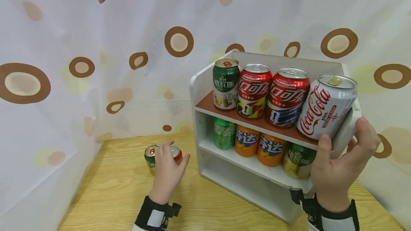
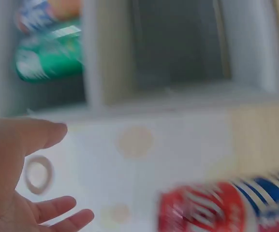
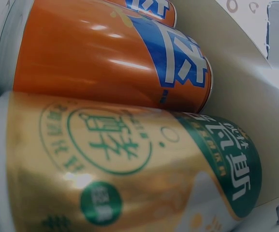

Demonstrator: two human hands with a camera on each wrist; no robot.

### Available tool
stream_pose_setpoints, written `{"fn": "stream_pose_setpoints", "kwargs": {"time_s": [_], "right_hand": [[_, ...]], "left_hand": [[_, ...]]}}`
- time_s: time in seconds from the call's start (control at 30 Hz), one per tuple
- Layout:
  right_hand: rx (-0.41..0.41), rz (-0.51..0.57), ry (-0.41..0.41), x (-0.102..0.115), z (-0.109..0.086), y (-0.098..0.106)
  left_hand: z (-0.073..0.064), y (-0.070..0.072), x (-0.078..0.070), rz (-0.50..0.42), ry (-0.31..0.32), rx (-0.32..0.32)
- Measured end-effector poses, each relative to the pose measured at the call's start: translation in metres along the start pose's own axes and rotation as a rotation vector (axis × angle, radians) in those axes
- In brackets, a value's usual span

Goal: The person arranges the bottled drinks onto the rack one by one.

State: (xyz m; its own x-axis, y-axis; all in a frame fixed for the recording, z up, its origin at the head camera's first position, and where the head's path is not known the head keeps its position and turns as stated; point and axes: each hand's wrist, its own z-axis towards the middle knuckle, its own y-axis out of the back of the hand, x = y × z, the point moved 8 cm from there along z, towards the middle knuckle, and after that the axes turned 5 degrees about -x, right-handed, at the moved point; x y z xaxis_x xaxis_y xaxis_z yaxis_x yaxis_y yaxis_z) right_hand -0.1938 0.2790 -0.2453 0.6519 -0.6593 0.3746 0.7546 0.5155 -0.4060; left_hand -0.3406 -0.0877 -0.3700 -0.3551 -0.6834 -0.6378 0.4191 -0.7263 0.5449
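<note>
On the table at the left stand a green-topped can (image 1: 151,154) and a red can (image 1: 177,154). My left hand (image 1: 167,174) is over them, partly covering both, with fingers spread apart. In the left wrist view, a gap separates that hand (image 2: 13,169) from the blurred red-and-blue can (image 2: 216,208). A white Coca-Cola can (image 1: 327,106) leans against the right side of a white shelf (image 1: 208,152), on its top level. My right hand (image 1: 343,163) grips that side panel, thumb in front by the can's base, fingers around the outside.
Beside the white can on the top level stand a green can (image 1: 225,85) and two red cola cans (image 1: 254,92). The middle level holds a light green can (image 1: 224,133), orange cans (image 1: 246,142) and a green-and-gold can (image 3: 105,159). A patterned curtain (image 1: 144,17) hangs behind.
</note>
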Motion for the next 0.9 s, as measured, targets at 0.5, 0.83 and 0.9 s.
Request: {"fn": "stream_pose_setpoints", "kwargs": {"time_s": [0.5, 0.83, 0.9], "right_hand": [[0.015, -0.016, -0.001, -0.001, 0.001, 0.002], [0.005, -0.019, -0.002, -0.002, 0.002, 0.004], [0.006, -0.019, -0.001, -0.002, 0.002, 0.003]], "left_hand": [[-0.006, -0.030, 0.053, 0.069, 0.124, 0.046], [-0.004, -0.037, 0.060, 0.138, 0.140, 0.057], [-0.004, -0.038, 0.061, 0.145, 0.141, 0.054]]}}
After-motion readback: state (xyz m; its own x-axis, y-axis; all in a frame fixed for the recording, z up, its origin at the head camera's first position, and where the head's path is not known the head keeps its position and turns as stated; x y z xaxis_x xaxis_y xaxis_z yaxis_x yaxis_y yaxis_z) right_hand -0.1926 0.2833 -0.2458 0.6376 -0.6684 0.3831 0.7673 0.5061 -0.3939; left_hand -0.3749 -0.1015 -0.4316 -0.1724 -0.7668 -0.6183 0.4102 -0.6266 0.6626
